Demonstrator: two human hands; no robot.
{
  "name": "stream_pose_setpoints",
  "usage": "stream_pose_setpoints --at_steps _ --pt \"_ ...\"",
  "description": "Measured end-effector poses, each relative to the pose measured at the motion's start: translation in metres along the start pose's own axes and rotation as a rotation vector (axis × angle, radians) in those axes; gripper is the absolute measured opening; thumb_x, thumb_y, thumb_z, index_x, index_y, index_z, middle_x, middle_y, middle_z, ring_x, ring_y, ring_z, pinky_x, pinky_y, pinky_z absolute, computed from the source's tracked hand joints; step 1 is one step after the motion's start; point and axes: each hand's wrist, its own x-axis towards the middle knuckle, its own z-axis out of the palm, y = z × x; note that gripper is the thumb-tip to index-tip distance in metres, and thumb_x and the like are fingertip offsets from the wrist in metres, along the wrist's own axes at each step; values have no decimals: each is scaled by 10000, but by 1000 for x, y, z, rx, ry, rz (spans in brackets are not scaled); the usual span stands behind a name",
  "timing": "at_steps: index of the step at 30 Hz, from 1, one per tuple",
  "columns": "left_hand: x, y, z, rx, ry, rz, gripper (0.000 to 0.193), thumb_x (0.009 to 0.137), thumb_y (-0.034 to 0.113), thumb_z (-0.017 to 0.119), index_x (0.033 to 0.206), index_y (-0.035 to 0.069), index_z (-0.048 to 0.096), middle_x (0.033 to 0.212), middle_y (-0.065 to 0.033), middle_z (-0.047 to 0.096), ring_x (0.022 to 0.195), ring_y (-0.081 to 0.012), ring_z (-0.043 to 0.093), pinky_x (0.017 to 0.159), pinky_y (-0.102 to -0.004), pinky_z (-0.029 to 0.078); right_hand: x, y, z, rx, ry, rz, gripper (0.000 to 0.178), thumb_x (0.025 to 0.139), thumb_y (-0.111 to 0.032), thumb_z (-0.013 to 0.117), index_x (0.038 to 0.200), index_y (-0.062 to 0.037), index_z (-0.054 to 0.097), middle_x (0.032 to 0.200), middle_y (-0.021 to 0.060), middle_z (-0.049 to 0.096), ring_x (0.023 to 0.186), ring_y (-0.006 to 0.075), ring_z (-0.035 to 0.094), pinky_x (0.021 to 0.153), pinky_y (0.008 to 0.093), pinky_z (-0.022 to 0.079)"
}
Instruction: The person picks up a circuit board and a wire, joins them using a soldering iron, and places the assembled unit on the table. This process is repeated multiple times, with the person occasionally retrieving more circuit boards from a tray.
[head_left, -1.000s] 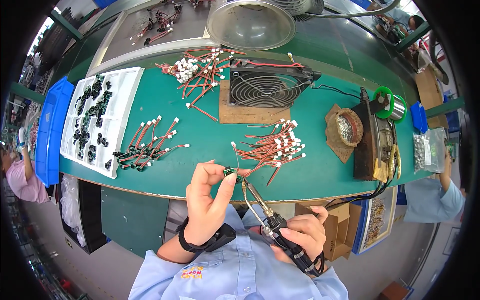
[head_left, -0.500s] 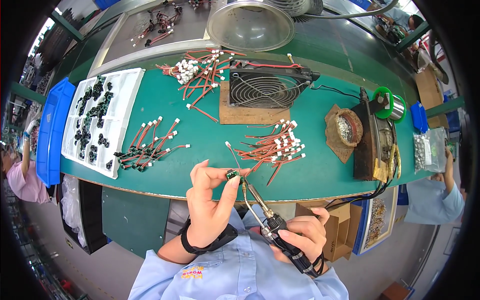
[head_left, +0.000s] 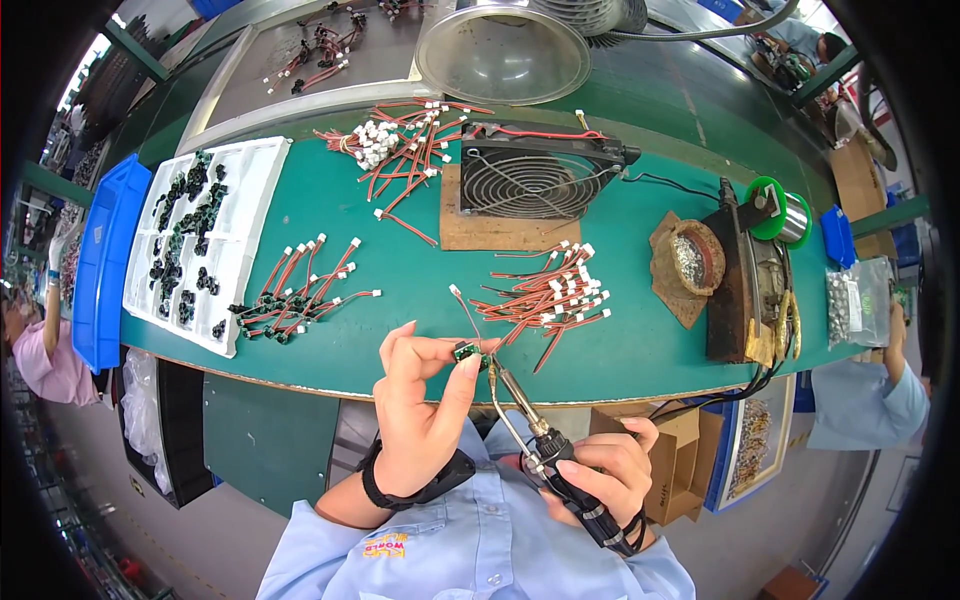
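While pinched in left hand, connector, iron touching

A long green workbench ran across the room. A grey metal sheet lay along its far edge, and a wide shiny hood hung over that edge with a ribbed hose behind it. A blue bin sat at the left end of the bench. The floor under the bench was grey and smooth. Brown cardboard boxes stood below the near edge. Bright light came in at the far left corner.
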Motion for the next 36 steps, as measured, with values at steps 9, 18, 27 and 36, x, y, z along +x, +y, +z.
stream_pose_setpoints --at_steps 9,18,27,36 --pt "0 0 -1 24 0 21 151 853 35 564 911 43 426 875 -107 694 785 -171 647 1014 -410 234 -2 1 1 -20 -13 -20 361 601 -228 771 949 -220 677 793 -40 594 748 121 580 885 358 316" --pt "-1 0 0 29 6 22 158 854 36 562 919 42 417 882 -110 693 792 -174 647 1020 -410 228 -4 1 0 -23 9 -32 380 585 -215 777 951 -224 674 793 -41 593 741 120 579 874 358 329" --pt "-2 3 0 22 -7 36 155 857 35 557 920 45 416 890 -109 692 791 -173 648 1022 -409 222 -4 2 1 -18 25 -35 379 576 -214 782 940 -223 675 786 -42 592 727 121 578 866 360 333" --pt "-2 5 0 11 -20 38 131 871 46 535 921 50 414 913 -118 684 824 -163 639 1039 -418 191 -4 4 0 20 36 -34 375 572 -224 789 929 -215 676 783 -39 595 720 123 578 863 361 336"
